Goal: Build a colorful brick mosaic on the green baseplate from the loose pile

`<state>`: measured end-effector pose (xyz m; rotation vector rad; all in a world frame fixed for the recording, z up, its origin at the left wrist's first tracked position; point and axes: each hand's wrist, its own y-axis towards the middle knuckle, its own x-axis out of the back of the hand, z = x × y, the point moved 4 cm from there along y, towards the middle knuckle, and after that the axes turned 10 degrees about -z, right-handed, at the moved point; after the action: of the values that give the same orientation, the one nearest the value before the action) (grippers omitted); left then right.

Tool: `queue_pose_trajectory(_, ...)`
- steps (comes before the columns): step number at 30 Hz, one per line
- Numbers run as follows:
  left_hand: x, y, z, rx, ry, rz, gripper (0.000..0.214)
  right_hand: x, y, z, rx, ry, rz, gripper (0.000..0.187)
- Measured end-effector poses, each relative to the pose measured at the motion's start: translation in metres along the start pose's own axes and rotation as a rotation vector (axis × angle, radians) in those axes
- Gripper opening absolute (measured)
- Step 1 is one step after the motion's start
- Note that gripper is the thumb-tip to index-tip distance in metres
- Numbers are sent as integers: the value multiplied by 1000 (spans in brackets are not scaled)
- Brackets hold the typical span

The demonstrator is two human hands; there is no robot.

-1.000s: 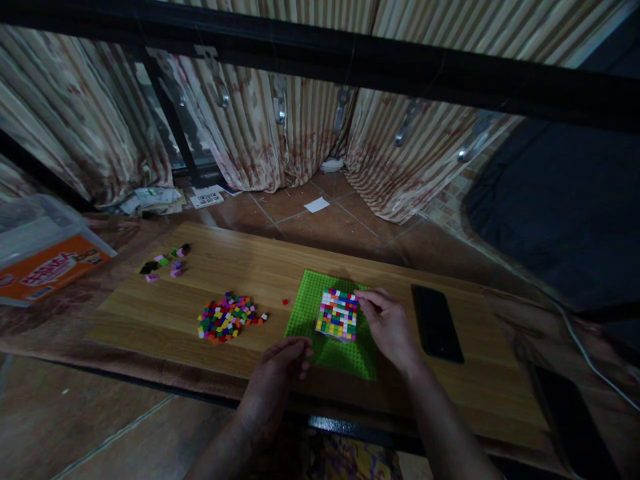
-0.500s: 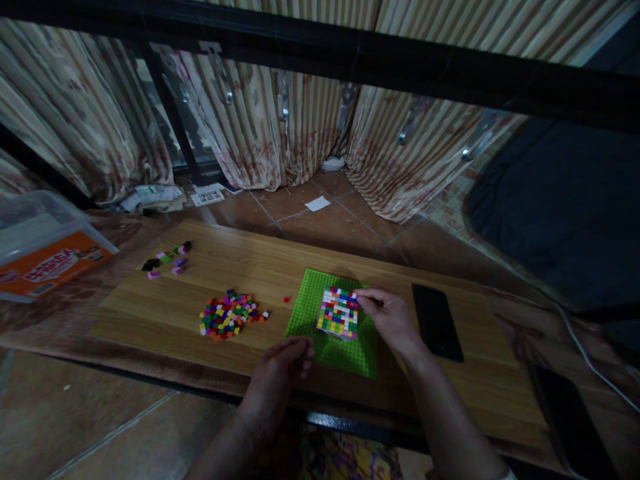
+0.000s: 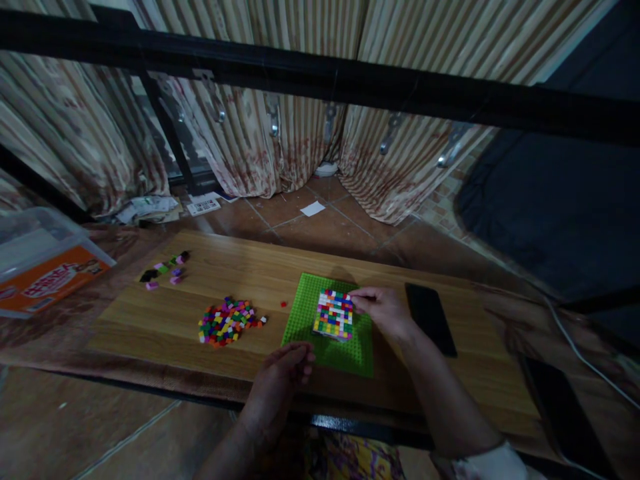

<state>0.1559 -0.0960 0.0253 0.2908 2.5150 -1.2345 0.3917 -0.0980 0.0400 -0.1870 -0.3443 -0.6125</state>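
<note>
A multicoloured block of small toy bricks (image 3: 334, 315) stands on the green studded baseplate (image 3: 300, 320), its top a patchwork of white, red, blue, green and yellow. My right hand (image 3: 383, 310) reaches in from the right, thumb and forefinger pinched together at the block's far right corner. Whatever sits between those fingertips is too small to make out. By the baseplate's near left edge, my left hand (image 3: 285, 373) hovers with its fingers curled in and the thumb against them. Any piece inside it is hidden.
Left of the baseplate lies a pile of loose bricks (image 3: 225, 323), with a single red brick (image 3: 283, 304) between. Several pink, green and black pieces (image 3: 163, 268) sit far left. A black phone (image 3: 430, 319) lies right; a clear box (image 3: 55, 267) stands left.
The view has shifted slightly, so the scene sits a little lower and further left. Both hands keep nearly the same places, my right fingertips still at the block's far right corner.
</note>
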Motion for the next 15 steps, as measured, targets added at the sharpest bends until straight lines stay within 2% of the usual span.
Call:
queue_pose_trajectory(5, -3, -10, -3, -11, 16, -9, 22, -5, -2, -8, 4, 50, 18, 24)
queue_pose_trajectory(10, -9, -18, -10, -59, -15, 18, 19, 4, -11, -10, 56, 82, -78, 36)
queue_pose_trajectory(12, -17, -21, -15, -55, -76, 84, 23, 11, -22, -7, 57, 120, -163, 37)
queue_pose_trajectory(15, -34, -28, -23, -9, -194, 230, 38, 18, -48, 12, 135, 90, -272, 26)
